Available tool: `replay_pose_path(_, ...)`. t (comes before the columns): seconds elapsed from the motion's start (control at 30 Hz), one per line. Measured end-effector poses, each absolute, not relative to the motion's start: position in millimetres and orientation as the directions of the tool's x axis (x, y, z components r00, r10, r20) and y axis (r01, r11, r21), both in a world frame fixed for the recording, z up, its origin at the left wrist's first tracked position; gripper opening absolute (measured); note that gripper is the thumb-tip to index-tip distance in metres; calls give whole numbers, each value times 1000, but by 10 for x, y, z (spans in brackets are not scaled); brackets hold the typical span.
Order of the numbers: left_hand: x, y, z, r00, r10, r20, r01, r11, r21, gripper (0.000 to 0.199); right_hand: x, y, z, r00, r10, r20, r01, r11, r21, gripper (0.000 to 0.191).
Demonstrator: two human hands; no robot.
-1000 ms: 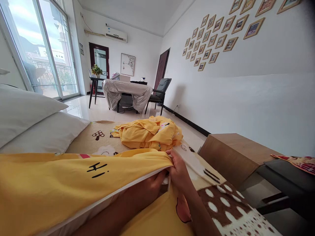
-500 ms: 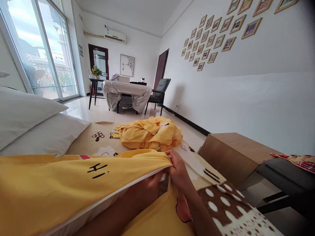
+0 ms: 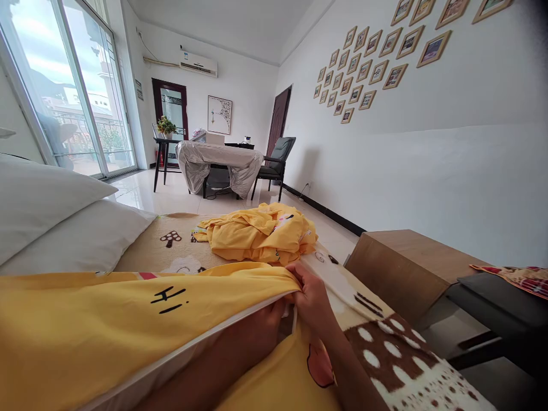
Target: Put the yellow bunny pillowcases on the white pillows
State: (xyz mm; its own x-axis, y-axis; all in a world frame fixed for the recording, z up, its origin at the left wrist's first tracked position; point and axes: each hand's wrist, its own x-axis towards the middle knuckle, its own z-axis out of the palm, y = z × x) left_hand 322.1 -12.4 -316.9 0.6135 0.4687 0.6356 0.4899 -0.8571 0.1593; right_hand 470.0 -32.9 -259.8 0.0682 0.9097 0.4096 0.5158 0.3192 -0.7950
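A yellow pillowcase [image 3: 111, 331], printed with "Hi" in black and pale on its inner side, spreads across the lower left and middle. My right hand [image 3: 314, 297] pinches its far corner from outside, fingers closed on the cloth. Between the two layers reaches my left arm, and my left hand [image 3: 261, 328] lies inside near that same corner. Its fingers are curled; the upper layer and shadow hide what the tips hold. Just beyond both hands, a crumpled heap of yellow cloth [image 3: 252, 234] rests on the bed.
Two white pillows [image 3: 81, 240] are stacked at the left. A patterned blanket [image 3: 385, 354] covers the bed. To the right are a brown wooden box-like piece [image 3: 398, 268] and a dark chair [image 3: 492, 308]. A covered table [image 3: 218, 157] and an armchair [image 3: 278, 162] stand farther back.
Both hands hold almost the same place at the pillowcase corner. The left hand has slipped slightly deeper under the upper layer, and the white bit by its fingers shows less.
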Motion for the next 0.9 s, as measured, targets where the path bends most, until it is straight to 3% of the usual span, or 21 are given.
replay_pose_path(0.13,3223,-158,-3177,624,483,614,576,-815,56,49,4715,-332,-2568,59,903,425,576,317,-753,36)
replay_pose_path(0.37,3195,-222,-3109,537,519,665,695,-719,-1,44,4849,-329,-2548,-48,967,250,701,211,-681,31)
replay_pose_path(0.5,3222,-208,-3113,555,489,673,689,-723,-42,43,4835,-327,-2566,-48,944,327,757,247,-605,26)
replay_pose_path(0.73,3240,-179,-3134,648,431,629,610,-788,-89,56,4779,-292,-2603,-55,932,359,531,331,-780,30)
replay_pose_path(0.9,3265,-193,-3166,586,520,621,662,-750,3,59,4791,-218,-2684,-49,938,344,404,334,-852,31)
